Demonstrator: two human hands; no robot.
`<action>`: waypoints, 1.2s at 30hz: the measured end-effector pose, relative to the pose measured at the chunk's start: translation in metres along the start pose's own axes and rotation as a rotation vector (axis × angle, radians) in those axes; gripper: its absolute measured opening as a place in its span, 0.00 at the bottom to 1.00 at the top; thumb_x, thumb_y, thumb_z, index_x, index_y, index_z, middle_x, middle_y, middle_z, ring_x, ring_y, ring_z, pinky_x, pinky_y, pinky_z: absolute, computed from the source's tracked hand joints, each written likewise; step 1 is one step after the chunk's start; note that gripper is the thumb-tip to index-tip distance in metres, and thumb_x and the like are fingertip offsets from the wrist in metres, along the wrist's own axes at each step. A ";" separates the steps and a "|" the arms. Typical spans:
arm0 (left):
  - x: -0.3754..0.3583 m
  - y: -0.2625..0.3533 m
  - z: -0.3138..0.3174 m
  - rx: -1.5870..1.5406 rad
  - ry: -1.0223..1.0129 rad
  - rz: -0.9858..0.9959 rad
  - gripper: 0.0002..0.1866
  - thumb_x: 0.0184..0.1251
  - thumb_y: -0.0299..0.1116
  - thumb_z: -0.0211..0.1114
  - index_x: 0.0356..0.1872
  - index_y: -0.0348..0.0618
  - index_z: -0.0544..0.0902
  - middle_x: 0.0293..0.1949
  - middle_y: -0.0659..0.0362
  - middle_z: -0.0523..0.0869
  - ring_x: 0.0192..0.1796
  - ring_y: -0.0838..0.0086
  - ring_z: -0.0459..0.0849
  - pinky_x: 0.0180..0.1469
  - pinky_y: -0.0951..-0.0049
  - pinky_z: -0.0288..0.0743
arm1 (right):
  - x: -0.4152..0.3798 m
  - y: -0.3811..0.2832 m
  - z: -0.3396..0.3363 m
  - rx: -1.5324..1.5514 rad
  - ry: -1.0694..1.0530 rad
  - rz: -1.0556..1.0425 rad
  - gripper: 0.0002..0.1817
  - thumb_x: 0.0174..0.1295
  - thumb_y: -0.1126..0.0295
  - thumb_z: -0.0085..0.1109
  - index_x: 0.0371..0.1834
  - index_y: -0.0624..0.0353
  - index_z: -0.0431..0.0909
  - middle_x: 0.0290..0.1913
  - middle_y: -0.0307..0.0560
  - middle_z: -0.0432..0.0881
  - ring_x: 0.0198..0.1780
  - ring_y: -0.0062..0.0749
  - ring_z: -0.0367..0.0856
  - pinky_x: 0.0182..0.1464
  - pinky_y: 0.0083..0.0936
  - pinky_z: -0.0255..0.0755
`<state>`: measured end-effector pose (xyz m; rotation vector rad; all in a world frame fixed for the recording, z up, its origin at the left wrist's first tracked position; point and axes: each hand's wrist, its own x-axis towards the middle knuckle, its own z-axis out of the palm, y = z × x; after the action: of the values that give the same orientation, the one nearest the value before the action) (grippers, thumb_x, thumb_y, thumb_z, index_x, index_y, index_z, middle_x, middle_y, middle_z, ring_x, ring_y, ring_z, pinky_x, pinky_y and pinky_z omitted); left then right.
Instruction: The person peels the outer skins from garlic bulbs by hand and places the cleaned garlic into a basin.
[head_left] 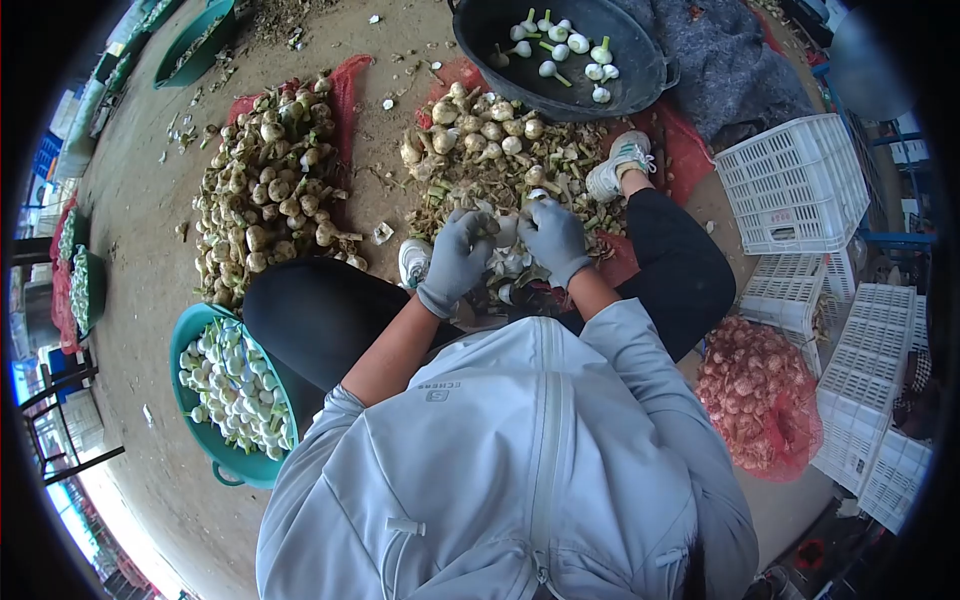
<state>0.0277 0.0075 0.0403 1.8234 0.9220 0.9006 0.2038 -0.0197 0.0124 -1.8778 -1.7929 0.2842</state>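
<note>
Both of my hands wear grey gloves and meet over the heap of garlic scraps between my feet. A pale garlic bulb (507, 231) shows in part between them, largely covered by the fingers. My left hand (456, 258) is closed, its curled fingers against the bulb's left side. Close by on the right, my right hand (553, 238) is also closed, thumb and fingertips pinched together; what they grip is hidden. Loose peelings (512, 262) lie below the hands. Just beyond are untrimmed garlic bulbs (485, 125) on a bed of stalks and skins.
A larger pile of dirty garlic (265, 195) lies at left on red netting. The teal basin (186, 330) by my left knee holds peeled garlic; a black tub (470, 45) ahead holds several clean bulbs. At right stand white crates (795, 185) and a red mesh sack (757, 400).
</note>
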 end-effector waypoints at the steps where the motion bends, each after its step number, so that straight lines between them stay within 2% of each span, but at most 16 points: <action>1: 0.000 0.003 -0.001 -0.033 0.008 -0.027 0.07 0.47 0.19 0.56 0.30 0.37 0.76 0.31 0.53 0.74 0.35 0.62 0.75 0.38 0.71 0.69 | 0.003 0.006 0.000 0.036 0.021 0.031 0.09 0.48 0.62 0.57 0.26 0.56 0.76 0.30 0.51 0.78 0.29 0.48 0.77 0.32 0.40 0.71; 3: 0.000 0.004 -0.003 -0.063 0.010 -0.057 0.06 0.47 0.19 0.55 0.28 0.37 0.76 0.30 0.53 0.74 0.35 0.63 0.75 0.38 0.71 0.69 | 0.006 0.029 0.006 -0.021 0.047 0.087 0.11 0.48 0.61 0.58 0.25 0.57 0.76 0.28 0.53 0.78 0.30 0.50 0.77 0.33 0.42 0.71; 5: 0.000 -0.001 -0.007 -0.116 0.021 -0.094 0.07 0.46 0.17 0.54 0.26 0.37 0.76 0.29 0.59 0.74 0.36 0.71 0.74 0.39 0.77 0.68 | 0.004 0.053 0.006 -0.099 -0.191 0.285 0.10 0.47 0.64 0.59 0.28 0.59 0.78 0.32 0.56 0.79 0.37 0.49 0.77 0.39 0.39 0.70; 7: 0.002 -0.006 -0.008 -0.108 0.051 -0.095 0.07 0.44 0.16 0.53 0.24 0.37 0.76 0.29 0.58 0.74 0.35 0.71 0.74 0.40 0.77 0.68 | 0.001 0.058 0.002 -0.125 -0.365 0.457 0.10 0.47 0.67 0.57 0.30 0.61 0.79 0.33 0.56 0.80 0.38 0.47 0.78 0.40 0.36 0.70; 9: 0.005 -0.010 -0.008 -0.034 0.138 -0.027 0.07 0.43 0.16 0.53 0.24 0.36 0.77 0.29 0.58 0.75 0.35 0.71 0.75 0.40 0.77 0.68 | -0.003 0.057 0.006 0.259 -0.119 0.231 0.12 0.48 0.66 0.56 0.33 0.61 0.79 0.34 0.56 0.79 0.38 0.48 0.78 0.41 0.37 0.71; 12: 0.007 -0.012 -0.005 0.063 0.111 -0.055 0.07 0.43 0.17 0.55 0.25 0.37 0.78 0.29 0.55 0.77 0.34 0.67 0.76 0.39 0.76 0.69 | 0.001 -0.006 -0.037 0.340 -0.065 0.008 0.14 0.51 0.63 0.57 0.39 0.58 0.78 0.37 0.55 0.78 0.38 0.47 0.78 0.42 0.33 0.71; 13: 0.008 -0.004 -0.003 0.120 0.078 -0.074 0.07 0.44 0.18 0.56 0.26 0.38 0.78 0.31 0.55 0.77 0.35 0.66 0.77 0.39 0.75 0.70 | -0.002 -0.019 -0.041 0.272 -0.067 -0.053 0.12 0.51 0.61 0.58 0.34 0.58 0.79 0.33 0.52 0.77 0.36 0.46 0.78 0.38 0.34 0.72; 15: 0.010 0.009 0.002 0.130 0.021 -0.033 0.07 0.44 0.18 0.56 0.26 0.40 0.78 0.33 0.55 0.78 0.36 0.66 0.78 0.38 0.74 0.71 | -0.008 -0.027 -0.033 0.005 -0.142 -0.037 0.10 0.50 0.64 0.59 0.30 0.57 0.78 0.32 0.49 0.77 0.32 0.44 0.78 0.34 0.35 0.71; 16: 0.010 0.005 0.005 0.190 -0.006 0.067 0.08 0.44 0.17 0.55 0.26 0.40 0.78 0.34 0.56 0.78 0.37 0.66 0.79 0.38 0.74 0.72 | -0.010 -0.023 -0.026 -0.026 -0.127 -0.075 0.07 0.50 0.65 0.57 0.24 0.56 0.74 0.28 0.47 0.75 0.28 0.44 0.78 0.30 0.37 0.71; 19: 0.009 0.005 0.005 0.154 0.032 -0.002 0.09 0.43 0.16 0.53 0.25 0.40 0.78 0.34 0.55 0.78 0.37 0.65 0.79 0.38 0.74 0.72 | -0.011 -0.026 -0.017 -0.085 -0.143 -0.107 0.07 0.50 0.65 0.57 0.22 0.56 0.73 0.26 0.47 0.74 0.27 0.44 0.78 0.29 0.37 0.71; 23: 0.006 -0.006 0.000 0.098 0.051 0.022 0.10 0.43 0.14 0.51 0.25 0.39 0.78 0.33 0.55 0.78 0.36 0.65 0.78 0.38 0.74 0.71 | -0.004 -0.008 -0.010 -0.014 -0.071 0.030 0.09 0.49 0.63 0.56 0.24 0.57 0.75 0.28 0.51 0.77 0.28 0.48 0.78 0.31 0.39 0.72; 25: 0.007 -0.006 -0.005 0.040 0.055 0.033 0.11 0.43 0.13 0.51 0.26 0.38 0.77 0.32 0.54 0.76 0.35 0.65 0.77 0.39 0.74 0.71 | -0.003 0.020 0.004 -0.083 -0.140 0.128 0.10 0.49 0.62 0.57 0.26 0.57 0.77 0.29 0.53 0.78 0.30 0.49 0.79 0.33 0.40 0.73; 29: 0.006 -0.032 -0.007 -0.276 0.196 -0.178 0.08 0.47 0.14 0.53 0.26 0.38 0.77 0.29 0.60 0.78 0.34 0.74 0.76 0.38 0.77 0.70 | -0.012 0.067 0.025 -0.189 -0.601 0.425 0.09 0.50 0.67 0.53 0.29 0.60 0.78 0.37 0.59 0.79 0.41 0.51 0.78 0.42 0.40 0.72; 31: 0.029 -0.021 -0.006 -0.663 0.270 -0.374 0.08 0.47 0.14 0.54 0.28 0.37 0.78 0.29 0.61 0.80 0.31 0.77 0.78 0.37 0.79 0.72 | -0.013 0.049 0.020 -0.155 -0.577 0.350 0.10 0.49 0.67 0.54 0.32 0.59 0.78 0.38 0.59 0.79 0.41 0.51 0.78 0.42 0.40 0.72; 32: 0.050 -0.030 -0.004 -0.725 0.281 -0.373 0.09 0.47 0.14 0.54 0.30 0.36 0.78 0.28 0.61 0.81 0.29 0.78 0.79 0.36 0.79 0.74 | -0.014 0.041 0.024 -0.150 -0.598 0.333 0.10 0.49 0.67 0.54 0.34 0.59 0.77 0.39 0.59 0.78 0.41 0.51 0.78 0.42 0.41 0.72; 36: 0.178 -0.041 0.014 -0.707 0.203 -0.321 0.10 0.48 0.16 0.56 0.33 0.35 0.78 0.29 0.58 0.81 0.30 0.77 0.79 0.36 0.79 0.75 | -0.023 0.019 0.034 0.005 -0.592 0.195 0.11 0.51 0.66 0.51 0.33 0.59 0.79 0.37 0.60 0.79 0.40 0.50 0.80 0.42 0.40 0.74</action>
<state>0.1128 0.1698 0.0348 0.9683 0.8422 1.0460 0.2009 -0.0342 -0.0303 -2.1124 -1.9511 1.0028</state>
